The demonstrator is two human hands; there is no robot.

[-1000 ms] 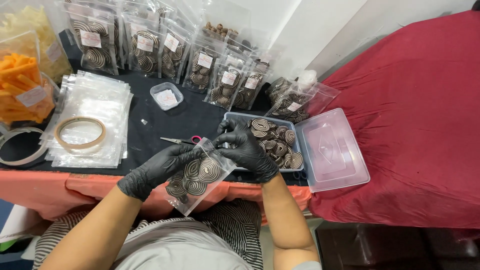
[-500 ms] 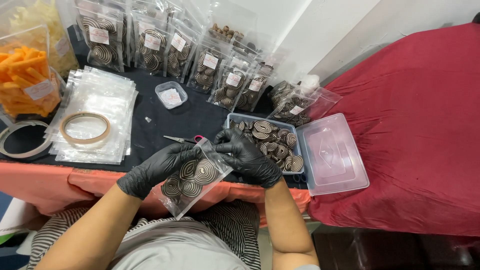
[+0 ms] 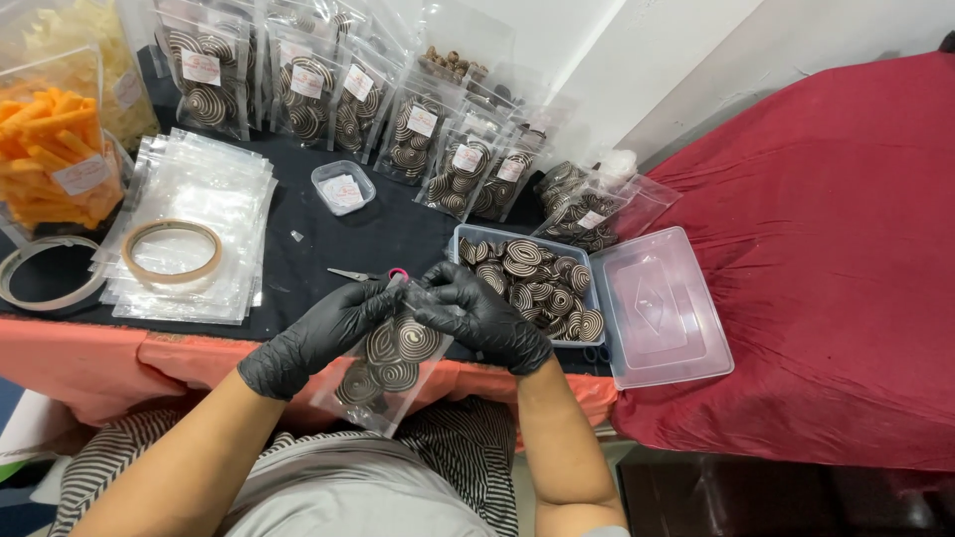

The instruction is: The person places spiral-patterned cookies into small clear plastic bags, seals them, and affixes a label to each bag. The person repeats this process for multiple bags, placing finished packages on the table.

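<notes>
Both my hands wear black gloves and hold one clear plastic pouch (image 3: 383, 373) filled with brown-and-cream spiral cookies, just above the table's front edge. My left hand (image 3: 318, 333) pinches the pouch's top edge on the left. My right hand (image 3: 477, 316) grips the same top edge from the right. Just beyond my right hand stands an open clear tub (image 3: 587, 261) with several loose spiral cookies (image 3: 537, 283) in it.
The tub's lid (image 3: 662, 308) lies at its right. Small scissors (image 3: 358, 274) lie behind my hands. A stack of empty pouches (image 3: 189, 214) carries a tape roll (image 3: 171, 251). Filled pouches (image 3: 418, 139) stand along the back; orange snack bags (image 3: 55, 159) at left; a red cloth (image 3: 836, 268) at right.
My hands and the pouch have stayed nearly in place, with only slight finger shifts along the pouch's top edge. The view has tilted a little.
</notes>
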